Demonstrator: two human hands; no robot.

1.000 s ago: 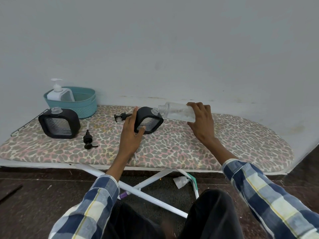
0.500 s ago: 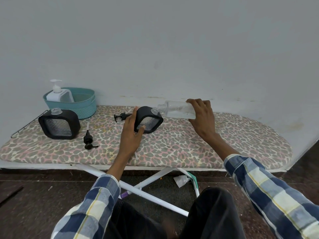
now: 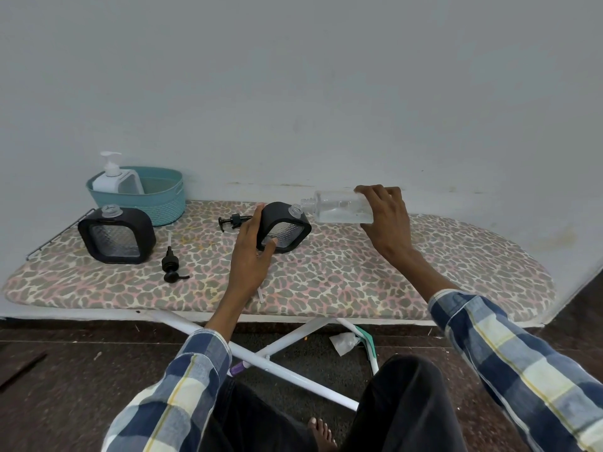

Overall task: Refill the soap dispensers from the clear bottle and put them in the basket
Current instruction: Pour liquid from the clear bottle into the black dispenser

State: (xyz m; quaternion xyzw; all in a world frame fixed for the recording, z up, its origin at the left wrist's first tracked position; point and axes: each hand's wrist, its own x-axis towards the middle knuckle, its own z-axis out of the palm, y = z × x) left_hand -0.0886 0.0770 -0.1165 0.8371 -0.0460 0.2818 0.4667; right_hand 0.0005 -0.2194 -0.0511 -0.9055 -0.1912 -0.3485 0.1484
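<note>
Dispenser (image 3: 284,227) corner behind left hand (image 3: 253,252)

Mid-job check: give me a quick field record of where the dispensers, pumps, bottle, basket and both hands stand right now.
left hand: grips tilted black dispenser, neck open
right hand: holds clear bottle on its side, mouth near that neck
second black dispenser: upright on ironing board, pump off
loose pumps: one beside second dispenser, one behind left hand
basket: holds white dispenser
</note>
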